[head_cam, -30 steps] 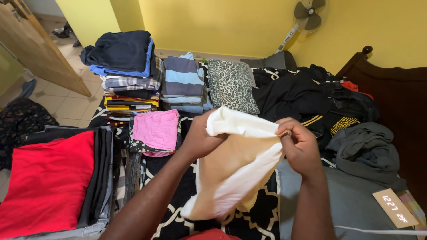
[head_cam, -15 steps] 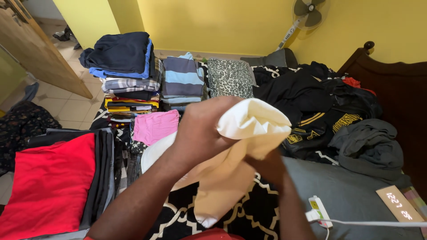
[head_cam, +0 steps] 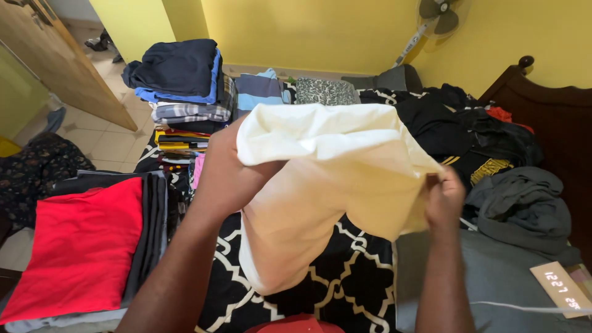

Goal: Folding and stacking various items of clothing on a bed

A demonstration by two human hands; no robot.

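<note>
Holding up a cream cotton garment (head_cam: 327,179) with 2 hands: left hand (head_cam: 231,166) gripping inside the fabric, right hand (head_cam: 443,197) pinching its edge. Folded red shirt (head_cam: 80,246) off left.

- yellow walls (head_cam: 308,31) beyond the hands, evenly lit
- standing fan (head_cam: 439,15) far right of them, against wall
- dark wooden headboard (head_cam: 542,105) right of right hand
- wooden door (head_cam: 55,61) far left of left hand, open
- pale tiled floor (head_cam: 111,139) left, below door
- black-and-white patterned bedspread (head_cam: 345,277) under the hands
</note>
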